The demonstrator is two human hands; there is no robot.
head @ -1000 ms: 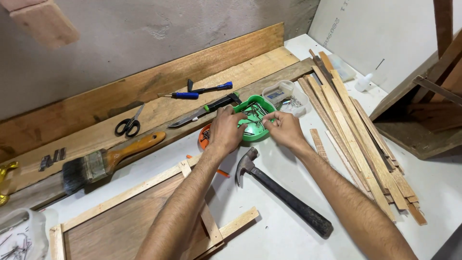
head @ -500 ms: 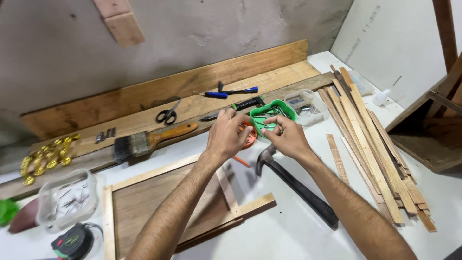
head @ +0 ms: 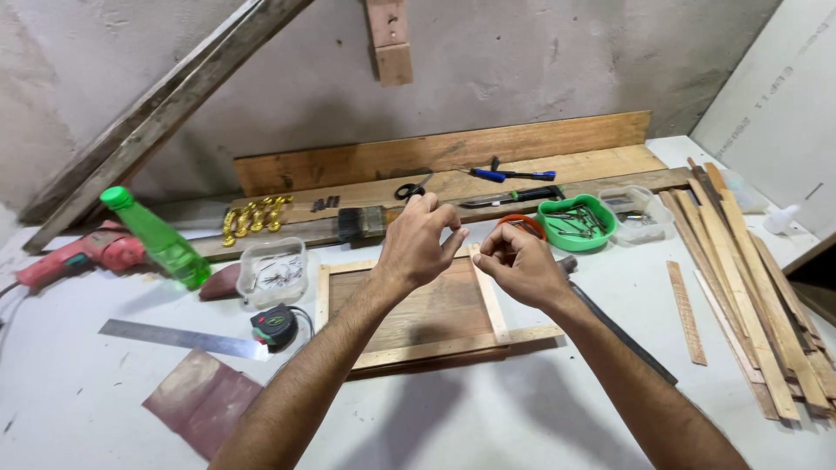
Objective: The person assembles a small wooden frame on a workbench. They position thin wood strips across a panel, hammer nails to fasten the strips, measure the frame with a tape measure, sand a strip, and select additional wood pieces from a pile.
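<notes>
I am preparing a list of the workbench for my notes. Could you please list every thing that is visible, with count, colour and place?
wooden frame panel: 1, brown, table centre, under the hands
hammer: 1, black handle, right of the frame, partly hidden by the right arm
green bowl: 1, holds small metal pieces, behind the right hand
clear tubs: 2, one left of the frame, one right of the green bowl
wood strips: a pile, light brown, far right
paintbrush: 1, dark bristles, behind the frame
scissors: 1, black, on the plank
green bottle: 1, left
drill: 1, red, far left
steel ruler: 1, grey, left front
tape measure: 1, black
sandpaper sheet: 1, reddish, front left
left hand: grip pinched
right hand: grip pinched
</notes>
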